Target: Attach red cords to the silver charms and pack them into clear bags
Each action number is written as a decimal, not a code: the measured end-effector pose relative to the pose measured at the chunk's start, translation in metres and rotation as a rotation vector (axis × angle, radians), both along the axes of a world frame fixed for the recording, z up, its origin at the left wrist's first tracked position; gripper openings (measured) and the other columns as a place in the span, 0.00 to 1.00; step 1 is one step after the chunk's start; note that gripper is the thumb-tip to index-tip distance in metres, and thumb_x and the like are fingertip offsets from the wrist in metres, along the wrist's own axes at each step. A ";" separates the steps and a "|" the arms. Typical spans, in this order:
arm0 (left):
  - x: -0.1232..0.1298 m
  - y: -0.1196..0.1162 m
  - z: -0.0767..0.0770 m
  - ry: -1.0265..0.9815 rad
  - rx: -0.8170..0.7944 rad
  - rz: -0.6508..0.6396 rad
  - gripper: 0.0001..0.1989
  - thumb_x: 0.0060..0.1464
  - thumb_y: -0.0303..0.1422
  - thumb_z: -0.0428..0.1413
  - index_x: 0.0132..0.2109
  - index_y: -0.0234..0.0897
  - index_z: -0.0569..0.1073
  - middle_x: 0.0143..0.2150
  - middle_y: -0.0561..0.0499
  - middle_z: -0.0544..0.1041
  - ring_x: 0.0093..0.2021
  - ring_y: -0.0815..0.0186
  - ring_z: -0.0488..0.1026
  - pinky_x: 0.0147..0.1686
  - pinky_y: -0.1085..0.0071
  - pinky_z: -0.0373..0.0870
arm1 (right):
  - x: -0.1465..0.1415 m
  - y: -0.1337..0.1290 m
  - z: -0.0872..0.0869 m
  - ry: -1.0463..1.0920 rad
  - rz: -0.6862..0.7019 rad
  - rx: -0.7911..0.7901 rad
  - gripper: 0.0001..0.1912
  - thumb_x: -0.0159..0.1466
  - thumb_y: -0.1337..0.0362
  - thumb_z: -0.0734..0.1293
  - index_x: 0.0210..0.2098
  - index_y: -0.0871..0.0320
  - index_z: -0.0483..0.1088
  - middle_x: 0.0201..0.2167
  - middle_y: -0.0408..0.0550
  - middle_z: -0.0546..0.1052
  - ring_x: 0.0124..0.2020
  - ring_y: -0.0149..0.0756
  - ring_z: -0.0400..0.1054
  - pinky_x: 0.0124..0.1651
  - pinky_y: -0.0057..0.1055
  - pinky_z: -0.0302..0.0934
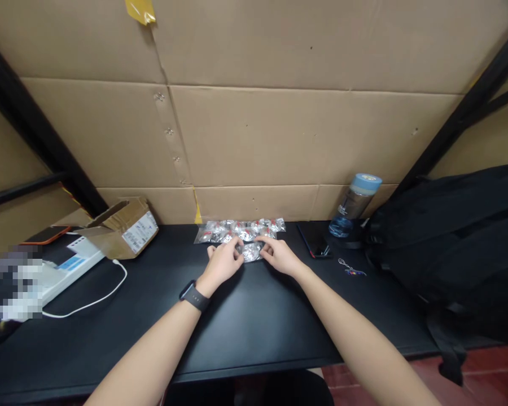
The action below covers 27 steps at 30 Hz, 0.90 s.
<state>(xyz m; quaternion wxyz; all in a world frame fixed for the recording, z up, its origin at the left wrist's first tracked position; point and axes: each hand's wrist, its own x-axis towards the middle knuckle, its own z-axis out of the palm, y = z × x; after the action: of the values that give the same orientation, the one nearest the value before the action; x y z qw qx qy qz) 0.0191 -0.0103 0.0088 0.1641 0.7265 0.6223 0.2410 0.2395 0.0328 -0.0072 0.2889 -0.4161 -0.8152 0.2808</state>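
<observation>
Between my two hands is a small clear plastic packet (251, 252) with something silvery-grey inside; its contents are too small to name. My left hand (225, 260), with a dark watch (195, 294) on the wrist, pinches the packet's left edge. At its right edge, my right hand (281, 256) grips it between thumb and fingers. Just behind, several similar clear packets (214, 231) with red marks lie side by side in rows on the black desk (245, 327).
An opened cardboard box (125, 228), a white power strip (63, 276) and a white cable (97, 304) are at left. To the right are a phone (315, 239), a blue-lidded bottle (353, 206), a keychain (353, 272) and a black backpack (457, 242). Cardboard (254, 135) walls the back.
</observation>
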 end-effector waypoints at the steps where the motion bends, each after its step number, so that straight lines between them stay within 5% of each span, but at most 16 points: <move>1: 0.001 -0.001 0.000 0.037 0.014 -0.023 0.14 0.58 0.31 0.54 0.51 0.47 0.72 0.33 0.55 0.82 0.44 0.58 0.77 0.52 0.57 0.55 | -0.001 -0.002 0.002 -0.066 0.017 0.052 0.20 0.65 0.70 0.64 0.55 0.53 0.74 0.31 0.43 0.76 0.31 0.32 0.70 0.42 0.29 0.64; 6: -0.001 -0.003 0.000 0.176 0.062 -0.096 0.16 0.65 0.39 0.49 0.52 0.49 0.78 0.45 0.46 0.80 0.54 0.51 0.71 0.53 0.53 0.56 | -0.001 -0.010 0.007 -0.307 0.024 0.227 0.23 0.61 0.70 0.70 0.55 0.50 0.76 0.50 0.52 0.72 0.51 0.43 0.65 0.54 0.37 0.61; 9: -0.002 -0.006 0.000 0.213 0.117 -0.143 0.17 0.60 0.44 0.56 0.54 0.48 0.78 0.54 0.44 0.76 0.59 0.48 0.66 0.56 0.49 0.55 | -0.004 -0.013 0.007 -0.346 0.012 0.274 0.19 0.64 0.64 0.70 0.55 0.50 0.76 0.57 0.53 0.72 0.59 0.48 0.61 0.57 0.43 0.57; 14: 0.000 -0.004 -0.003 0.191 0.177 -0.116 0.11 0.62 0.37 0.55 0.50 0.47 0.78 0.61 0.47 0.74 0.65 0.49 0.60 0.59 0.50 0.54 | -0.009 -0.013 0.011 -0.294 0.006 0.208 0.14 0.72 0.61 0.62 0.51 0.51 0.76 0.48 0.53 0.80 0.52 0.44 0.69 0.56 0.44 0.54; 17: 0.000 0.000 -0.005 0.116 0.128 -0.070 0.10 0.64 0.39 0.54 0.45 0.46 0.79 0.54 0.48 0.79 0.62 0.51 0.65 0.57 0.50 0.56 | -0.008 -0.013 0.013 -0.182 -0.030 0.123 0.14 0.73 0.61 0.60 0.51 0.52 0.76 0.43 0.49 0.82 0.46 0.41 0.74 0.56 0.43 0.55; 23: 0.000 0.002 0.000 -0.023 -0.039 -0.030 0.12 0.63 0.43 0.53 0.43 0.45 0.78 0.40 0.51 0.84 0.45 0.54 0.78 0.54 0.55 0.59 | -0.002 -0.006 0.006 0.099 0.044 -0.138 0.21 0.59 0.63 0.73 0.51 0.57 0.73 0.33 0.44 0.80 0.34 0.36 0.75 0.43 0.31 0.65; 27: 0.001 0.001 0.003 -0.098 -0.080 -0.070 0.12 0.63 0.44 0.54 0.43 0.44 0.77 0.39 0.51 0.85 0.46 0.55 0.79 0.55 0.57 0.59 | 0.003 0.003 0.004 0.176 0.032 -0.215 0.18 0.59 0.63 0.72 0.49 0.59 0.74 0.30 0.45 0.80 0.34 0.37 0.75 0.41 0.31 0.66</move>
<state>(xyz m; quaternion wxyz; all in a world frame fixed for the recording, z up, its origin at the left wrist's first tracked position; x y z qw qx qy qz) 0.0202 -0.0089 0.0115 0.2315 0.7279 0.5970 0.2452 0.2421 0.0357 -0.0030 0.3087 -0.4051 -0.7585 0.4065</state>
